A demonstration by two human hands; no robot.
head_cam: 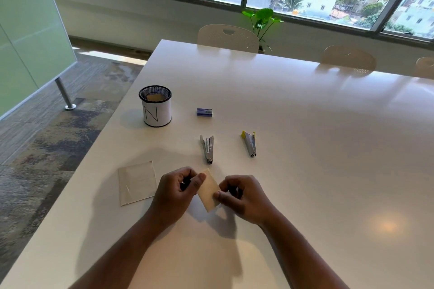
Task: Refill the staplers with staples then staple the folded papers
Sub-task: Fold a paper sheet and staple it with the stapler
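Note:
A small folded paper [209, 189] is held just above the white table [305, 148], pinched at its left edge by my left hand [175, 191] and at its right edge by my right hand [244, 197]. Beyond my hands lie two small staplers: a silver one [207, 149] and one with yellow ends [249, 143] to its right. A small blue staple box [204, 112] lies farther back. A flat stack of papers [137, 182] rests to the left of my left hand.
A black mesh cup [155, 107] with a white label marked "N" stands at the back left, with something pale inside. The table's left edge runs close to the papers. White chairs [227, 36] line the far side, with a plant [263, 19] behind.

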